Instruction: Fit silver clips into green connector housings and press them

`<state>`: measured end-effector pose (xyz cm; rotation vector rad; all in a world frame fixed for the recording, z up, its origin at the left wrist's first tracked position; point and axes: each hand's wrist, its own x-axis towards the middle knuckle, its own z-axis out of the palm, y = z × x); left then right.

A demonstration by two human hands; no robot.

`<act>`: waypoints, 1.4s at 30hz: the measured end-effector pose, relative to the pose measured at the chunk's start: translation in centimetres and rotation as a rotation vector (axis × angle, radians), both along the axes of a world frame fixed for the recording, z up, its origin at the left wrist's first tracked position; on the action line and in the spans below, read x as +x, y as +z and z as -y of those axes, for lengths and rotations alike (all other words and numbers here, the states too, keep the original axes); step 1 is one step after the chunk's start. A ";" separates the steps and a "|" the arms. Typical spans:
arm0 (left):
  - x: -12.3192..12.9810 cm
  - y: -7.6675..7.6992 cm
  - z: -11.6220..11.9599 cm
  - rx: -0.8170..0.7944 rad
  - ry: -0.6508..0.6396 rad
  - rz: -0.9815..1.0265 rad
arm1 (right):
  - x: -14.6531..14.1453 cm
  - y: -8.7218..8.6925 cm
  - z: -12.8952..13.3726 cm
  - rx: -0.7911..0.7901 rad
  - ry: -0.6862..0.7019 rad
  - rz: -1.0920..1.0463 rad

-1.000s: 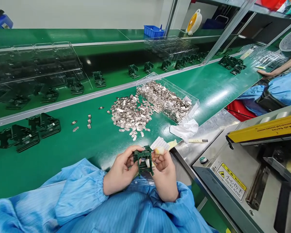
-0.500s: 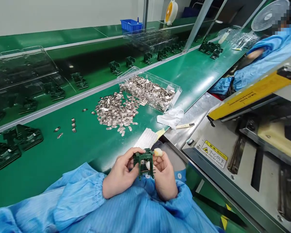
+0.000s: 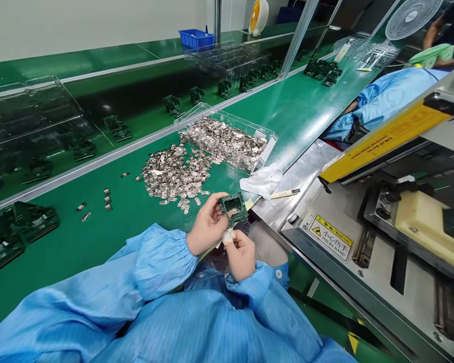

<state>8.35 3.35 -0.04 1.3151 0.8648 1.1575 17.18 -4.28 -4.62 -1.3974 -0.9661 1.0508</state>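
My left hand point(image 3: 209, 222) is closed on a dark green plastic frame point(image 3: 234, 206) with a rectangular opening, held tilted over the bench's front edge. Just below it, my right hand point(image 3: 241, 252) pinches a small whitish wad point(image 3: 228, 237) between thumb and fingers. The wad is close under the frame's lower edge; whether the two touch I cannot tell. Beyond my hands, a heap of small metal pieces point(image 3: 174, 174) lies on the green bench. Several loose pieces point(image 3: 107, 199) are to the left of the heap.
A clear plastic box point(image 3: 227, 141) of metal pieces stands behind the heap. White cloth point(image 3: 263, 181) and a marked stick point(image 3: 285, 193) lie near a machine point(image 3: 333, 237) with a hand-injury warning. More green frames point(image 3: 34, 222) stand at left. A person's blue sleeve point(image 3: 397, 91) shows at right.
The green frame has been raised away from my body and turned, now tilted. My right hand has come down below it with the white wad, which was beside the frame's upper right.
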 end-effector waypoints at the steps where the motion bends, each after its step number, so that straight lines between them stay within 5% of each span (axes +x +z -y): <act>1: -0.1 -0.1 0.2 0.002 -0.002 -0.010 | -0.1 -0.4 0.0 0.019 -0.004 0.013; 11: -0.4 -0.3 0.2 -0.012 -0.010 -0.076 | 1.7 -2.3 0.1 0.202 0.136 0.224; 20: -0.7 0.2 0.2 0.027 0.004 -0.012 | 4.7 -0.6 1.2 0.033 0.320 0.412; 26: -1.6 0.3 1.8 -0.021 -0.024 0.026 | 6.4 3.9 2.5 -0.062 0.193 0.336; 32: -1.5 0.2 2.9 -0.071 -0.133 0.080 | 7.3 7.9 3.1 0.048 0.098 0.273; 42: -1.6 0.9 3.5 -0.072 -0.179 0.051 | 4.0 7.2 0.1 0.291 -0.053 0.428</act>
